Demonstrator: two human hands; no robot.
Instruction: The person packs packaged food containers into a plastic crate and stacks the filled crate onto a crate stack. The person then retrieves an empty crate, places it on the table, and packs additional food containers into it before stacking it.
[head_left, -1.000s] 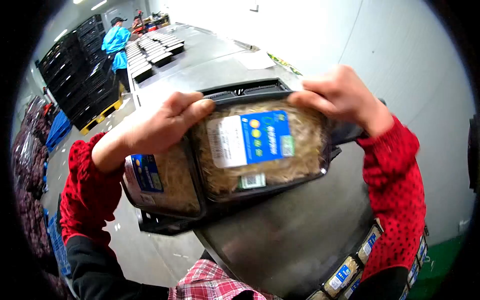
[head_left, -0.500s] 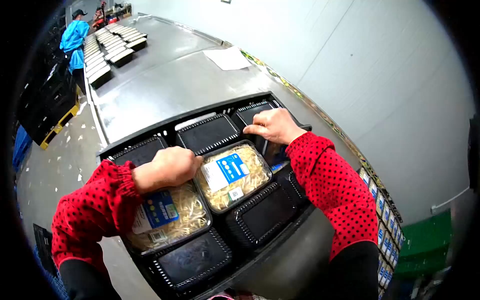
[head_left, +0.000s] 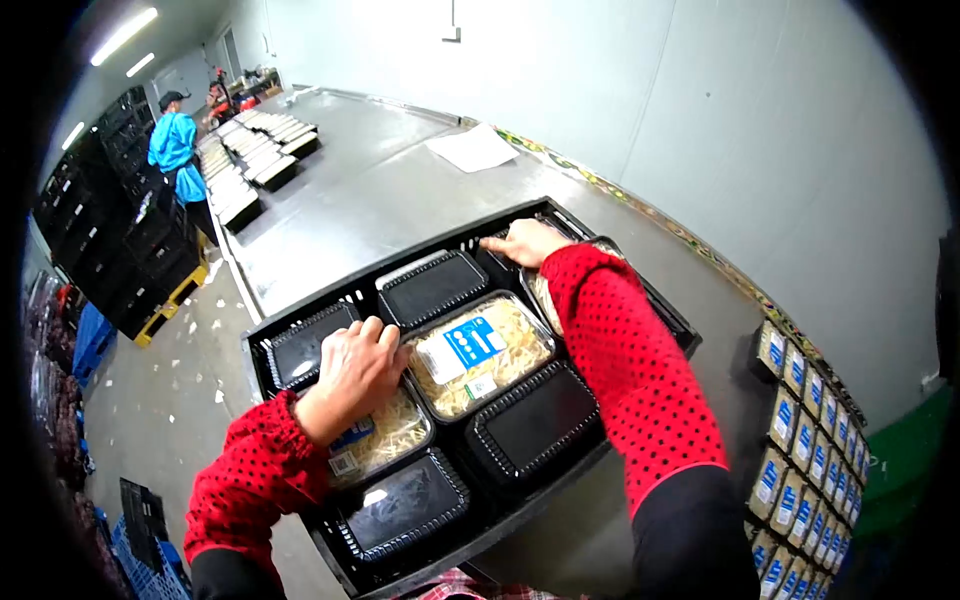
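A black crate (head_left: pixel 385 270) holds several plastic trays. A clear-topped tray of bean sprouts (head_left: pixel 515 345) with a blue and white label lies in its middle. My left hand (head_left: pixel 358 375) has its fingers bent over the far side of a second bean sprout tray (head_left: pixel 395 432), partly covering it. At the far right, my right hand (head_left: pixel 530 243) is on a third bean sprout tray (head_left: pixel 541 301), one finger stretched left past its edge; the other fingers are largely hidden. Black trays (head_left: pixel 432 288) without visible labels surround these, one of them at the front (head_left: pixel 400 505).
The crate stands on a metal table (head_left: pixel 370 180) with a paper sheet (head_left: pixel 473 148). Rows of trays (head_left: pixel 255 165) stand farther along, near a person in blue (head_left: pixel 175 145). Labelled packs (head_left: pixel 800 480) are lined up at right. Stacked black crates (head_left: pixel 150 240) stand at left.
My view has lifted, showing more of the room. My left hand has turned, its knuckles now facing up. My right hand has shifted toward the far rim; sprouts now show beneath it.
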